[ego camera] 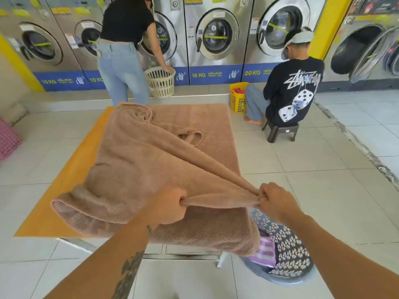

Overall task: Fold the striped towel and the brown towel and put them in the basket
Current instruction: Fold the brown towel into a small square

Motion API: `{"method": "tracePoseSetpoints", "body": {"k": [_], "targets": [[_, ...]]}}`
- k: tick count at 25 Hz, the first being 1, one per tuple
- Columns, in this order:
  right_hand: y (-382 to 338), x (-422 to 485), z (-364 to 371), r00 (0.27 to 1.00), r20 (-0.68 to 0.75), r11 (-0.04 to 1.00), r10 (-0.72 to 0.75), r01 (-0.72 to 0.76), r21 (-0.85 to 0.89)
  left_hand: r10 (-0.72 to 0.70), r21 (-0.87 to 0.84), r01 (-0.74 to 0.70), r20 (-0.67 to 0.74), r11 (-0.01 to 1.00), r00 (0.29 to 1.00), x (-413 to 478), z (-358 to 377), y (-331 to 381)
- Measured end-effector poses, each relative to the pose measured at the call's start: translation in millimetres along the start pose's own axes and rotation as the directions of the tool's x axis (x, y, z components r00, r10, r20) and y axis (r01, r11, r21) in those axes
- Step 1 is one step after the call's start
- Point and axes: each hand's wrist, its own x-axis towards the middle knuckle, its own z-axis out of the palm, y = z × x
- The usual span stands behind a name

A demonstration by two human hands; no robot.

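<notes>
On the orange-topped rectangular bench (64, 186) in the middle of the tiled floor lies the large brown waffle-textured towel (151, 160), spread over most of the top, partly doubled over itself, with its near edge hanging off the near side. The left hand (170, 207) is closed in a fist around a bunched part of the near edge, its fingers (180, 209) curled tight on the cloth. The right hand (274, 201), just to the right, pinches the same edge with its fingers (262, 196) clamped shut, and the cloth runs taut between the two hands. A long fold rises from the right hand toward the far left of the bench.

Below the right forearm, on the floor at the near right corner of the bench, stands the dark round plastic basket with a flower-pattern lattice wall (289, 253). Inside it lies the purple-and-white striped towel (266, 252), partly hidden by the hanging brown towel.
</notes>
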Motion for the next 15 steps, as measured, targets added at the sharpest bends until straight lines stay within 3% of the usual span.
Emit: {"method": "tracePoseSetpoints", "body": {"k": [1, 2, 6, 9, 11, 15], "targets": [[11.6, 1.0, 3.9, 0.985, 0.172, 0.999, 0.017, -0.009, -0.044, -0.075, 0.041, 0.07, 0.127, 0.997, 0.989, -3.6, 18.8, 7.2], [18.9, 1.1, 6.7, 0.971, 0.238, 0.998, 0.003, 0.012, -0.063, -0.134, 0.048, 0.127, 0.182, 0.991, 0.974, -8.4, 34.8, 11.3], [48.6, 0.3, 8.7, 0.991, 0.129, 0.999, -0.029, 0.034, -0.033, -0.242, 0.03, 0.241, 0.205, 0.97, 0.948, -14.0, 55.6, 34.2], [62.8, -4.4, 16.7, 0.897, 0.431, 0.986, -0.096, 0.146, -0.082, -0.239, 0.085, 0.224, 0.302, 0.971, 0.923, -14.6, 59.1, 43.1], [62.0, 2.9, 12.4, 0.877, 0.462, 0.99, -0.13, 0.142, 0.01, -0.275, 0.025, 0.277, 0.241, 0.96, 0.931, -11.4, 58.8, 44.8], [39.8, 36.1, -13.2, 0.934, 0.34, 0.978, -0.114, 0.045, 0.206, -0.291, -0.036, 0.291, 0.005, 0.956, 0.957, 9.9, 29.4, 58.4]]}}
